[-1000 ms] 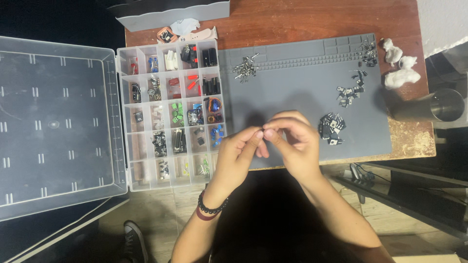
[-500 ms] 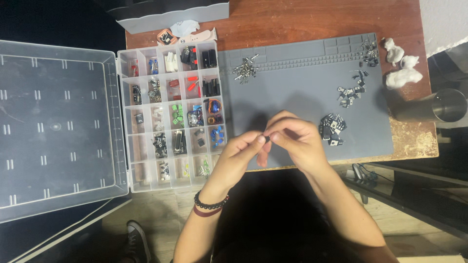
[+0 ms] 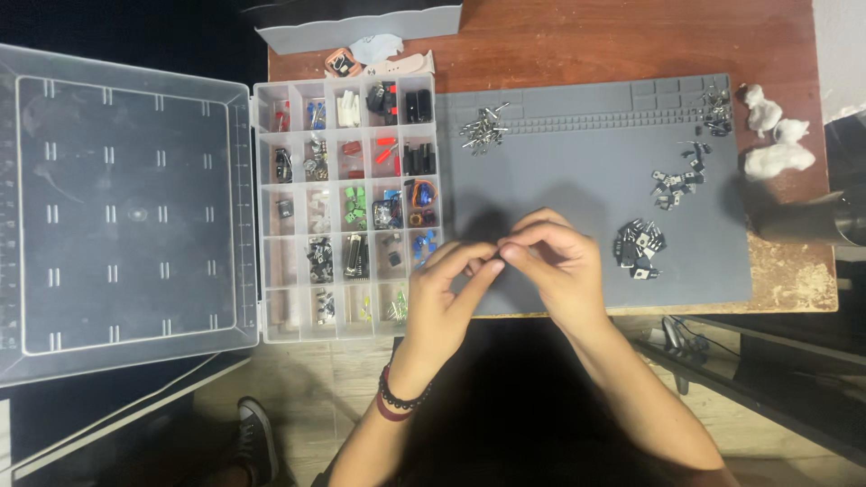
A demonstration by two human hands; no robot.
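Note:
My left hand (image 3: 445, 293) and my right hand (image 3: 559, 266) meet fingertip to fingertip over the near edge of a grey work mat (image 3: 586, 180). Between the pinched fingers is a tiny dark part (image 3: 498, 259), too small to identify. A clear compartment box (image 3: 347, 203) of small electronic components lies just left of my left hand, its lid (image 3: 126, 203) folded open to the left. Small piles of black and metal parts rest on the mat: one (image 3: 639, 245) right of my right hand, one (image 3: 675, 180) further back, one (image 3: 484, 131) at the mat's far left.
White cotton-like lumps (image 3: 774, 144) lie at the table's right edge beside a dark cylinder (image 3: 807, 221). A grey tray (image 3: 361, 20) stands at the back. A shoe (image 3: 255, 437) shows on the floor below the wooden table (image 3: 586, 41).
My hands have stayed together over the mat's near edge, shifting slightly; the fingers have reworked their pinch on the tiny part.

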